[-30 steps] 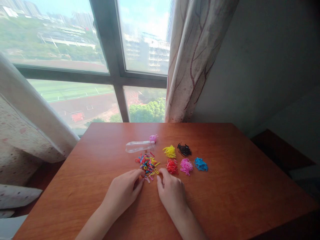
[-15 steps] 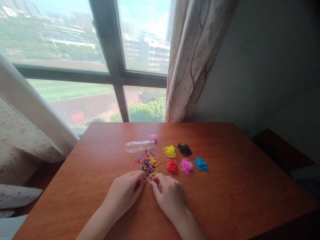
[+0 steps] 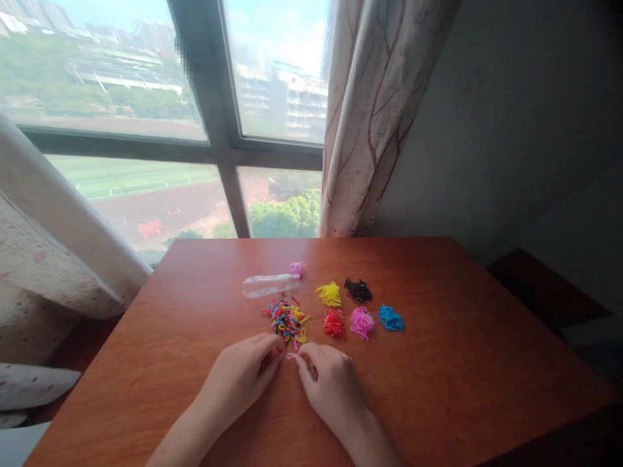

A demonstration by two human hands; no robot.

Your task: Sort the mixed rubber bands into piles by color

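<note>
A small pink rubber band [image 3: 292, 355] sticks out to the left from the pinched thumb and forefinger of my right hand [image 3: 328, 376]. Across a narrow gap, my left hand [image 3: 246, 370] has its thumb and fingers drawn together at the near edge of the mixed pile; whether anything is between them I cannot make out. That pile of mixed rubber bands [image 3: 286, 318] holds red, yellow, blue, black and pink ones. To its right lie sorted heaps: yellow bands [image 3: 329, 294], black bands [image 3: 358, 290], red bands [image 3: 334, 323], pink bands [image 3: 363, 322] and blue bands [image 3: 390, 318].
Behind the mixed pile a clear plastic bottle [image 3: 270, 285] lies on its side, a pink cap [image 3: 296, 268] by its neck. The brown wooden table [image 3: 438, 389] stands against a window [image 3: 228, 155] with curtains [image 3: 374, 117] on both sides.
The pink band was stretched between both hands' fingertips; now it hangs from my right hand only, apart from the left. The view has shifted slightly.
</note>
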